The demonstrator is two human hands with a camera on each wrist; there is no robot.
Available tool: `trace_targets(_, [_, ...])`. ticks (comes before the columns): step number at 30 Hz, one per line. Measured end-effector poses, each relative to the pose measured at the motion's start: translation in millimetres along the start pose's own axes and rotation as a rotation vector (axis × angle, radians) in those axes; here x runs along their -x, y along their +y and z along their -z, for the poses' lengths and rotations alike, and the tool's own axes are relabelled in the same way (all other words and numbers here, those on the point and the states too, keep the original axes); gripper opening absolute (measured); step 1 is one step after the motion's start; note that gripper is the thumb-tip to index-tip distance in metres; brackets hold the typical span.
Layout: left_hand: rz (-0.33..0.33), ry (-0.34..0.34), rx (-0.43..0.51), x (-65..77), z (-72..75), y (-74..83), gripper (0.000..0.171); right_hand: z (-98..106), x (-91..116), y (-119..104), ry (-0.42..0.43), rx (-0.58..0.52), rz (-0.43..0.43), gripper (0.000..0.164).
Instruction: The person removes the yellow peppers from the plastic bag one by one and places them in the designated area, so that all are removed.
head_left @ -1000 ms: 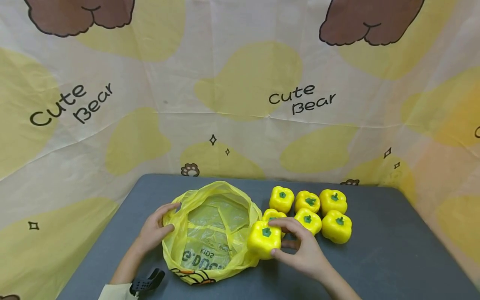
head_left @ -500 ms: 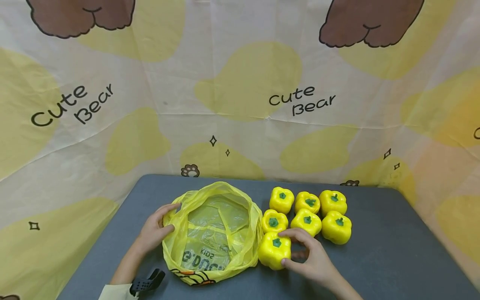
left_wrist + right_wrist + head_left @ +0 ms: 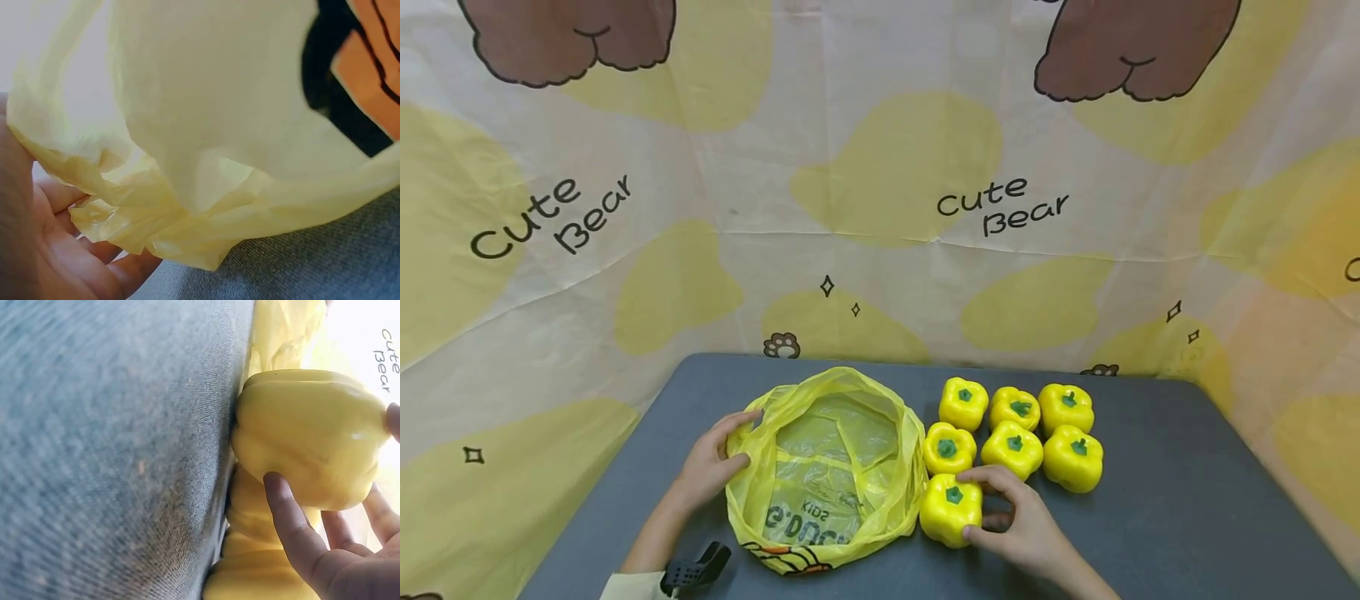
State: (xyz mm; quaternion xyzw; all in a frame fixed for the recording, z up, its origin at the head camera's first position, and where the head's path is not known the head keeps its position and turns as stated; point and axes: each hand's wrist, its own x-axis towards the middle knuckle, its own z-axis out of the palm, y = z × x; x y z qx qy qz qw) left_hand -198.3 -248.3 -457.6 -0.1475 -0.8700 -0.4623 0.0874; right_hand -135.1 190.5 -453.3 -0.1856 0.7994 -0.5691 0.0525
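A yellow bell pepper [image 3: 951,511] with a green stem stands on the table beside the bag's right side. My right hand [image 3: 1026,521] grips it from the right, and the right wrist view shows thumb and fingers spread around the pepper [image 3: 312,437]. To its left is a thin yellow plastic bag [image 3: 748,492], its mouth wide and facing up, with printed lettering showing inside. At the bag's left edge my left hand [image 3: 711,458] holds the side. In the left wrist view, crumpled film of the bag [image 3: 206,225] partly covers those fingers.
Behind the gripped pepper, several more yellow bell peppers [image 3: 1072,458] stand close together in rows. They rest on a dark grey table [image 3: 1180,500]. A printed cloth [image 3: 880,167] hangs behind and at both sides. A black band [image 3: 696,568] is on the left wrist.
The right hand has brought the pepper toward the near side and a little right, from beside the bag's rim down in front of the other peppers. The left hand stays at the bag.
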Motion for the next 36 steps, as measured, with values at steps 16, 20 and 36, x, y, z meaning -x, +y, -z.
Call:
trace_targets(16, [-0.160,0.067,-0.034,-1.8,-1.6,-2.5,0.052,3.9,3.1,1.8,0.015,0.110,0.073,0.052])
trace_targets(20, [-0.176,0.074,-0.020,-1.5,-1.6,-2.0,0.052,7.1,4.8,-1.9,0.045,0.201,0.071,0.053])
trace_targets(36, [-0.130,0.078,-0.204,-15.1,27.8,22.8,0.056,79.4,-1.4,-57.4,0.246,0.634,0.273,0.055])
